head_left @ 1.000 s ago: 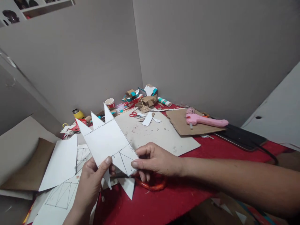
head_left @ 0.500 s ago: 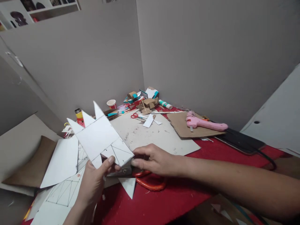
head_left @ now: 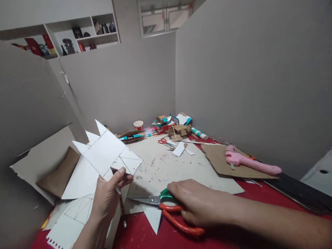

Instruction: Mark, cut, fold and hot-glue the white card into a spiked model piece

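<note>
Hands well apart: the left hand (head_left: 107, 195) pinches a white paper piece (head_left: 105, 152) between thumb and fingers, while the right hand (head_left: 201, 202) lies over the handles of the large scissors (head_left: 155, 200). Whether its grip has closed cannot be told, as the palm hides part of the handles. The paper piece is held above the left side of the table (head_left: 137, 238), tilted, its three points towards the far edge; the left thumb covers a bit of its lower end, where pen lines run. Below that hand a thin dark stick (head_left: 122, 209) shows, its top hidden, so held or lying is unclear.

Towards the near edge, a white triangle (head_left: 153, 219) is partly covered by the scissors. By the left edge, a drawn sheet (head_left: 77, 211) disappears behind the wrist. Near the right edge, a pink glue gun (head_left: 251, 163) rests on cardboard (head_left: 214, 162). Scraps heaped at the far corner overlap, too small to make out.
</note>
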A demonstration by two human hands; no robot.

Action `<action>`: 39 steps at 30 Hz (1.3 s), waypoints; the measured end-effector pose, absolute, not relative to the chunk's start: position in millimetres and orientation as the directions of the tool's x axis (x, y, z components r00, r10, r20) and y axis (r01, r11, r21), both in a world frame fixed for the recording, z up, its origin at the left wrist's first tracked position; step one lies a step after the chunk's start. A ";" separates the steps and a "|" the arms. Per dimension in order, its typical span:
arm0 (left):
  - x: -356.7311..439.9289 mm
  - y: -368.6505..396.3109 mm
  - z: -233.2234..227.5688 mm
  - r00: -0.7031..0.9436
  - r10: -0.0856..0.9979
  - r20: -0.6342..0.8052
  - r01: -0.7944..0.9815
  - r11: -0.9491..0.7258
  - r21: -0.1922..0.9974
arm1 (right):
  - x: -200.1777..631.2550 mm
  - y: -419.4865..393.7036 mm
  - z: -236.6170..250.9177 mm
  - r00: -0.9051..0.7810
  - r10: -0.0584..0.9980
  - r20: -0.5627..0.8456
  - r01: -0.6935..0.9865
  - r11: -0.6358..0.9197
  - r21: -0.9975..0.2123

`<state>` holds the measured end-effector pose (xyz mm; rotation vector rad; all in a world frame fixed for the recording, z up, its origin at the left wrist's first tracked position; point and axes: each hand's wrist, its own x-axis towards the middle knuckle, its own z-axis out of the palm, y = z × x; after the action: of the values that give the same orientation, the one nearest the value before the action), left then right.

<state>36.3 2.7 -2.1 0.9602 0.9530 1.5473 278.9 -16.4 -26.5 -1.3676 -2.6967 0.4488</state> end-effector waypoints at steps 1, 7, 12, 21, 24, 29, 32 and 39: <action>35.4 2.3 -1.0 -0.152 0.982 0.107 -0.356 -0.156 0.921 | 279.9 -16.3 -26.3 -0.584 0.809 -0.063 0.781 0.539 -0.315; 28.9 0.9 4.4 -0.221 0.966 0.136 -0.406 -0.218 0.887 | 281.6 -16.7 -30.9 -0.526 0.850 -0.022 0.718 0.430 -0.548; 24.0 0.5 5.6 -0.272 0.948 0.167 -0.435 -0.276 0.857 | 276.5 -17.9 -24.3 -0.513 0.857 -0.045 0.665 0.364 -0.652; 29.7 -0.9 1.5 -0.286 0.946 0.153 -0.418 -0.267 0.868 | 263.4 -14.5 -20.5 -0.619 0.784 0.037 0.505 0.433 -0.746; 34.6 -1.8 -1.4 -0.267 0.956 0.125 -0.417 -0.232 0.879 | 262.0 -11.5 -28.0 -0.649 0.758 0.062 0.432 0.435 -0.790; 34.2 -3.3 -2.4 -0.302 0.948 0.104 -0.398 -0.224 0.890 | 268.0 -7.5 -38.7 -0.702 0.707 0.079 0.340 0.430 -0.836; 32.6 -3.7 -1.5 -0.347 0.932 0.100 -0.410 -0.247 0.878 | 271.0 -10.2 -35.4 -0.692 0.718 0.079 0.366 0.442 -0.819; 40.5 -9.3 -0.1 -0.311 0.943 0.120 -0.347 -0.230 0.909 | 266.2 -15.9 -34.0 -0.694 0.716 0.076 0.404 0.475 -0.782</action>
<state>40.5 -9.3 -0.1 0.8863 1.0154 1.7118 266.2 -15.9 -34.0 -0.9371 -2.3317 1.0825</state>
